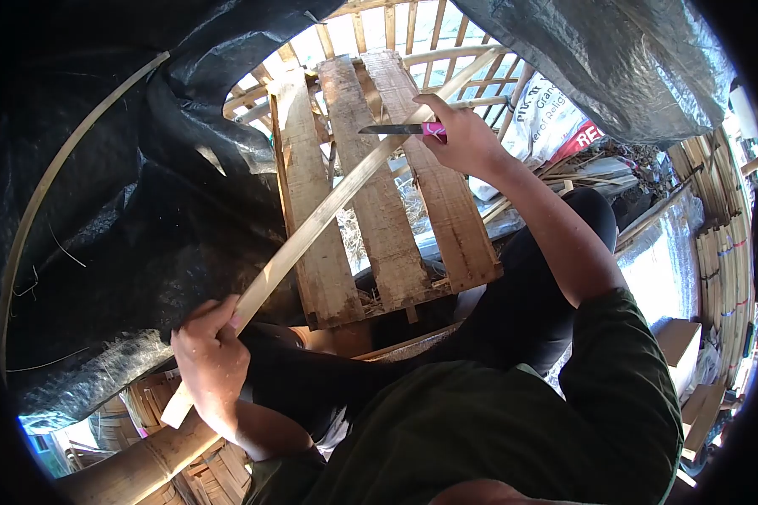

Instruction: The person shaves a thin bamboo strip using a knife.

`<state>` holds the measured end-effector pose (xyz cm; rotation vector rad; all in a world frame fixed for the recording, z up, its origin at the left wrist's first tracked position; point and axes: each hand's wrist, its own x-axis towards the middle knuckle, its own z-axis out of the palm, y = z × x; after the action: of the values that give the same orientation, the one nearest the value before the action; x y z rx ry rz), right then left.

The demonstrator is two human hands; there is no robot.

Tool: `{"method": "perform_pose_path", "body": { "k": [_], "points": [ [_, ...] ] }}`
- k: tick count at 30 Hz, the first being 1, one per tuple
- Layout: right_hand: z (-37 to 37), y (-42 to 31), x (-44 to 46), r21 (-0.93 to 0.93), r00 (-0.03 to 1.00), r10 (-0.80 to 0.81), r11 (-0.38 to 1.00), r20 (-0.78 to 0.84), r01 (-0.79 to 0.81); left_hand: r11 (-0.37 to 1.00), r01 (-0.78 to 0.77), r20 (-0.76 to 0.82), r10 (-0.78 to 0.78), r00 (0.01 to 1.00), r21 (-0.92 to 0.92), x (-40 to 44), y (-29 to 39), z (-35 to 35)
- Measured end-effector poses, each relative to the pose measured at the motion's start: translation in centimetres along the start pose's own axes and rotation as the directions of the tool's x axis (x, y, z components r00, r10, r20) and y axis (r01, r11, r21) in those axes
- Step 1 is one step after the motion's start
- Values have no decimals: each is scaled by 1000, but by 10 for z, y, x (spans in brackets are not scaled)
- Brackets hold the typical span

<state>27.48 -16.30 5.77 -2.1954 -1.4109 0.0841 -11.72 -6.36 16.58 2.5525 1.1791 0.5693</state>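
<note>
A long, pale strip of bamboo or wood (312, 227) runs diagonally from lower left to upper right. My left hand (210, 358) is wrapped round its lower part, and a short end sticks out below the fist. Near the strip's upper part, my right hand (463, 139) grips a knife (392, 130) by its pink handle. The dark blade points left and lies at the strip; whether it touches cannot be made out. Beneath the strip stands a slatted wooden bench (387, 227) with gaps between its boards.
Black plastic sheeting (135, 219) hangs at the left, with a thin curved strip (46, 181) along it. A printed sack (547, 118) lies at upper right. Bundled strips (724, 278) and a cardboard box (678, 343) are at the right. A thick bamboo pole (143, 467) lies at lower left.
</note>
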Motion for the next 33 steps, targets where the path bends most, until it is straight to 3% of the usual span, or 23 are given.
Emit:
{"method": "perform_pose_path", "body": {
  "k": [2,5,11,13,16,20,26,28,31,33],
  "points": [
    [2,1,0,9,1000,-2,1000,1,2,999,45,33,-44,998,-13,0,-4,-2],
    [5,1,0,15,1000,-10,1000,4,10,996,-36,9,35,999,84,2,-8,3],
    [9,5,-1,7,1000,-23,1000,9,23,996,88,48,-89,995,13,8,-2,12],
    [10,7,0,2,1000,-26,1000,7,26,999,6,-44,-4,999,39,9,2,20],
    [14,9,0,18,998,-60,998,-8,60,999,-36,-28,36,999,30,16,5,37],
    [16,2,-3,11,998,-26,1000,61,26,998,61,41,-60,997,-16,22,12,71],
    [29,-1,-8,63,980,-82,995,180,72,995,-92,43,90,995,45,33,10,128],
    [41,2,-12,138,962,-226,969,153,206,987,-162,-6,162,987,19,36,11,145],
    [57,5,-11,137,948,-200,976,247,170,992,-120,20,120,993,-28,37,11,156],
    [68,13,-10,141,938,-198,977,285,163,979,-194,0,194,981,-58,40,6,155]
  ]
}}
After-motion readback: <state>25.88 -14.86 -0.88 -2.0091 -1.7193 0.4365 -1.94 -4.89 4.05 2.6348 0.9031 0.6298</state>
